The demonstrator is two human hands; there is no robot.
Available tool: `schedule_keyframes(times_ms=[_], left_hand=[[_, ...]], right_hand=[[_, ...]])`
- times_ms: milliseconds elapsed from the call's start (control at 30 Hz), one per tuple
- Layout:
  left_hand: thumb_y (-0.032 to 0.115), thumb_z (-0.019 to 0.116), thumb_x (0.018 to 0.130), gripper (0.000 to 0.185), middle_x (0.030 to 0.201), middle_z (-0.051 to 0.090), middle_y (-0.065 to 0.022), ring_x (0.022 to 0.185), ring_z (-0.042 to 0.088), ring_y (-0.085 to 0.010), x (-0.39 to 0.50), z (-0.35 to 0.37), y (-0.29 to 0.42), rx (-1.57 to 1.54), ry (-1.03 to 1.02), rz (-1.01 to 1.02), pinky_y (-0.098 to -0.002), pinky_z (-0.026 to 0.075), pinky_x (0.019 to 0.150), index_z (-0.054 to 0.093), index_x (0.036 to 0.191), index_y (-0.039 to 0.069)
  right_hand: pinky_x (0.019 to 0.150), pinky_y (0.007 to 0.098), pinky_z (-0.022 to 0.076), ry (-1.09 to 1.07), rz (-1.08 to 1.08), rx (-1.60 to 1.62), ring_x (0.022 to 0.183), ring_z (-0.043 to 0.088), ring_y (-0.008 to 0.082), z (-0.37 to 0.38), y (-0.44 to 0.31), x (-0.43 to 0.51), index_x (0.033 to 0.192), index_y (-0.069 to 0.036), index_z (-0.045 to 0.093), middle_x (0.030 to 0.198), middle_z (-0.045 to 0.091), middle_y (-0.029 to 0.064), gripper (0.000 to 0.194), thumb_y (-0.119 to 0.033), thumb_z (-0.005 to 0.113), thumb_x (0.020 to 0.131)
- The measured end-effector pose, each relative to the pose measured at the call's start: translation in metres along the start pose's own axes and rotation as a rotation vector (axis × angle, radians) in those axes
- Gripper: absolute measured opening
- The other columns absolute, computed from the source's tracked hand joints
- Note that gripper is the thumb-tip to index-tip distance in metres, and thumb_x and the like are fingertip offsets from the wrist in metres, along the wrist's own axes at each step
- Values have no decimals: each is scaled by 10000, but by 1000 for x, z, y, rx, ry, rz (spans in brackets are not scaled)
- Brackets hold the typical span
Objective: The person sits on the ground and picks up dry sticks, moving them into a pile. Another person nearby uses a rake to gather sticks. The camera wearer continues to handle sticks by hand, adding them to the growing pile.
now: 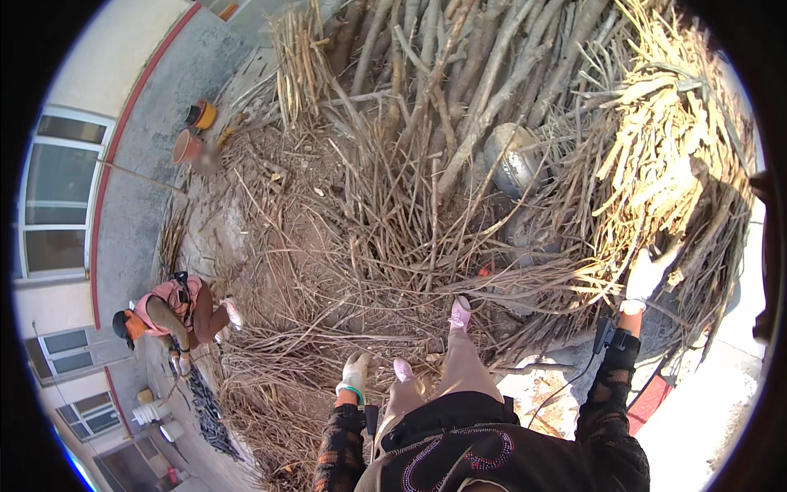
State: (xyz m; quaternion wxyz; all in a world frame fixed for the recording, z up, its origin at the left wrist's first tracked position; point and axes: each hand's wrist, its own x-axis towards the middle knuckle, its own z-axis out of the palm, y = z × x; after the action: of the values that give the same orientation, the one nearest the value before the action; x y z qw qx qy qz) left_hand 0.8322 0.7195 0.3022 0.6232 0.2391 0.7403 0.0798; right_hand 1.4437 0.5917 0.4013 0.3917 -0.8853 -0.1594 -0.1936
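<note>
My right hand [647,275], in a white glove, reaches out to the right against the edge of a tall pile of cut sticks [652,154]. Its fingers meet a thicker piece of wood there, but whether they close on it cannot be told. My left hand [355,372], in a pale glove with a green cuff, hangs low beside my leg, over thin brushwood [289,363]. Nothing is plainly held in it. In front of my feet, loose twigs [393,246] lie tangled on the soil.
Long branches [492,74] are stacked ahead. A rounded metal vessel [513,161] sits among them. At left a person in a pink vest [178,307] bends over dark material [209,412]. Plant pots [187,146] stand near the wall. A stick bundle [300,67] stands upright.
</note>
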Motion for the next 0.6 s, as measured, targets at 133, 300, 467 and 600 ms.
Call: schedule_keyframes(times_ms=[133,300,467,600], left_hand=[[205,519,889,397,909,635,-132,742,636,-250,4,4,7,11,-13,11,-366,529,663,411,1239,49],[228,519,876,392,952,644,-134,756,639,-249,5,18,25,137,-34,-20,-341,521,636,433,1222,65],[264,515,892,443,998,627,-162,792,630,-251,3,32,40,168,-89,9,-348,519,670,403,1262,47],[256,521,884,467,964,634,-159,776,628,-256,-1,38,49,187,-103,78,-366,518,685,392,1280,44]], right_hand=[[654,291,443,-127,235,137,684,523,168,-5,13,-14,1427,-101,188,869,572,89,731,-84,565,800],[676,293,443,-329,326,166,719,521,158,-10,7,-41,1377,-92,313,885,581,90,617,-44,551,810],[824,309,462,-238,10,162,947,583,222,-37,-51,-38,1258,-65,469,1052,601,128,470,17,535,800],[887,362,431,-17,-204,155,997,563,306,-68,-87,-5,1192,-25,502,1092,580,171,396,-27,565,801]])
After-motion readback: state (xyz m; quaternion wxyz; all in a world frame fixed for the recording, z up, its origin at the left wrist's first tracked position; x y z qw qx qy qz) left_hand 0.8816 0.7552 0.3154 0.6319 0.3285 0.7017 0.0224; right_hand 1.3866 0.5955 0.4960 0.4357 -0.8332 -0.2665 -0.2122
